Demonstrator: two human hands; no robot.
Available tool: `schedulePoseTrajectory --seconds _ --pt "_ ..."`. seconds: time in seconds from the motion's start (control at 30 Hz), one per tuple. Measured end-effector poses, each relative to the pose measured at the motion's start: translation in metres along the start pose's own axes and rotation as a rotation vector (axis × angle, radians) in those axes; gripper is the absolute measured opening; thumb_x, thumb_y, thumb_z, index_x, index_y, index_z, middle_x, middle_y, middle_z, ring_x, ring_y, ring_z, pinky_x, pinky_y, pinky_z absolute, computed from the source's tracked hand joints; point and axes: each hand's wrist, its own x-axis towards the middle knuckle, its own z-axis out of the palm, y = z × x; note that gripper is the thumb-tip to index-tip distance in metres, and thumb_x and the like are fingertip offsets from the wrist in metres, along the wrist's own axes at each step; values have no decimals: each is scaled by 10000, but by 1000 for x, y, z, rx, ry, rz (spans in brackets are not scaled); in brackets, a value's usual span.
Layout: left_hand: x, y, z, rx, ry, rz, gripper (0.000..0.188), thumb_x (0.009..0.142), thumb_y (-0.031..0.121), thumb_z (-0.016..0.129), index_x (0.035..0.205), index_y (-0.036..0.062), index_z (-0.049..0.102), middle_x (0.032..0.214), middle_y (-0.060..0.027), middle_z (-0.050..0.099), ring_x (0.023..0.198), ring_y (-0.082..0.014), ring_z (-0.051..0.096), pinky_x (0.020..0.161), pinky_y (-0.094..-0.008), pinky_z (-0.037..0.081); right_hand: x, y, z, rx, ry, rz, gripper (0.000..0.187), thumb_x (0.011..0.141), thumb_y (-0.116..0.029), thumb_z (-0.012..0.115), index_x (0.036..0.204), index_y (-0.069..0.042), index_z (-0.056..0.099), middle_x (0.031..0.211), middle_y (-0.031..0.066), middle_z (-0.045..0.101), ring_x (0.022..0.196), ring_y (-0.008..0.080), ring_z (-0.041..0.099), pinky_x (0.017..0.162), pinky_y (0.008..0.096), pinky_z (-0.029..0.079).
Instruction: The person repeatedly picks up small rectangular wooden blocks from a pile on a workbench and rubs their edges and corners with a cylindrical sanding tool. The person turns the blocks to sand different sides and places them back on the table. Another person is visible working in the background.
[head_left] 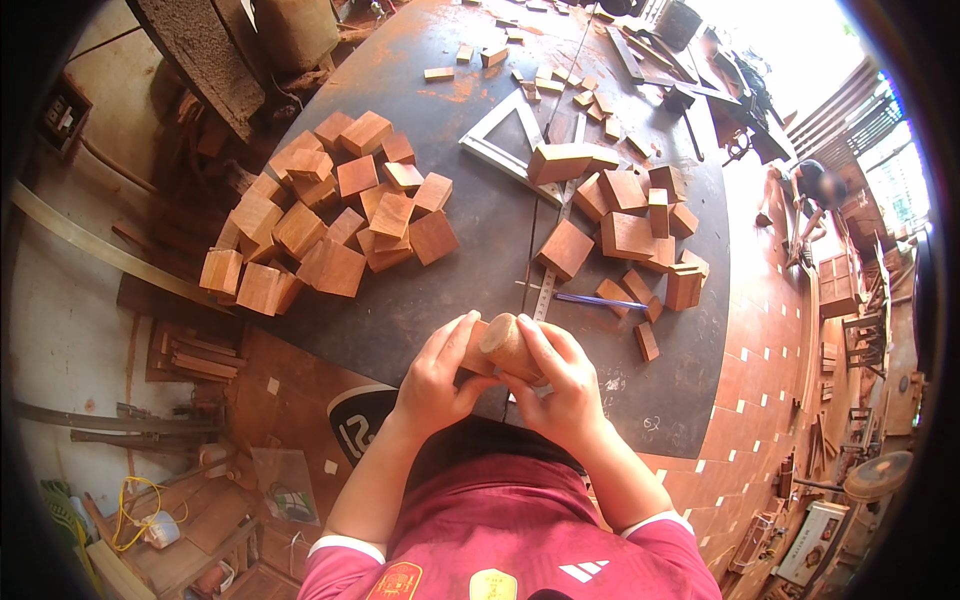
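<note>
Close to my body, over the near edge of the dark table (pixel 390 325), both hands are closed and held together. My left hand (pixel 437 372) grips a small reddish wooden block (pixel 477 350), partly covered by the fingers. A tan, rounded piece (pixel 510 348), apparently wood, with a paler end is in my right hand (pixel 562 385), right up against the block. Just beyond my fingers lie a ruler (pixel 544 295) and a blue pen (pixel 600 300). The undersides of both held pieces are hidden.
Cut wooden blocks (pixel 335 265) are heaped at the table's left; another group (pixel 628 235) sits at the right. Farther back are a metal triangle square (pixel 505 135), small offcuts (pixel 438 75) and a hammer-like tool (pixel 688 115). A person (pixel 800 200) bends over at far right.
</note>
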Motion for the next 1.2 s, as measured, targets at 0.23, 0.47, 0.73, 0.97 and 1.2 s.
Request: schedulePoseTrajectory --seconds 0.23,0.47,0.73,0.97,1.2 --pt "1 1 -1 9 -5 -1 901 817 226 906 1553 -53 467 1429 -294 602 1273 -483 629 1075 -511 549 0 -1 0 -10 2 5 690 805 -96 875 1454 -59 646 1275 215 671 1135 422 700 968 461 588" --pt "1 2 0 14 -3 -1 907 822 226 904 1562 -46 455 1432 -294 599 1273 -484 629 1074 -512 548 0 0 1 -17 6 3 682 811 -102 875 1453 -59 648 1276 219 672 1134 424 702 967 465 590" --pt "0 2 0 15 2 2 913 816 219 910 1564 -40 456 1435 -292 599 1272 -480 631 1072 -510 550 -1 1 1 -11 2 4 684 815 -108 874 1458 -63 646 1281 224 669 1141 426 699 970 466 589" --pt "0 1 1 21 4 1 914 812 216 911 1563 -42 459 1436 -287 601 1272 -478 633 1074 -509 549 -1 1 0 -10 -3 9 689 815 -110 873 1462 -61 641 1279 221 670 1138 424 698 969 463 589" --pt "0 2 1 26 6 1 920 804 216 914 1561 -43 460 1440 -288 603 1277 -480 629 1077 -509 547 0 1 0 -7 -3 5 690 814 -111 873 1461 -56 640 1276 221 671 1139 424 699 970 463 589"
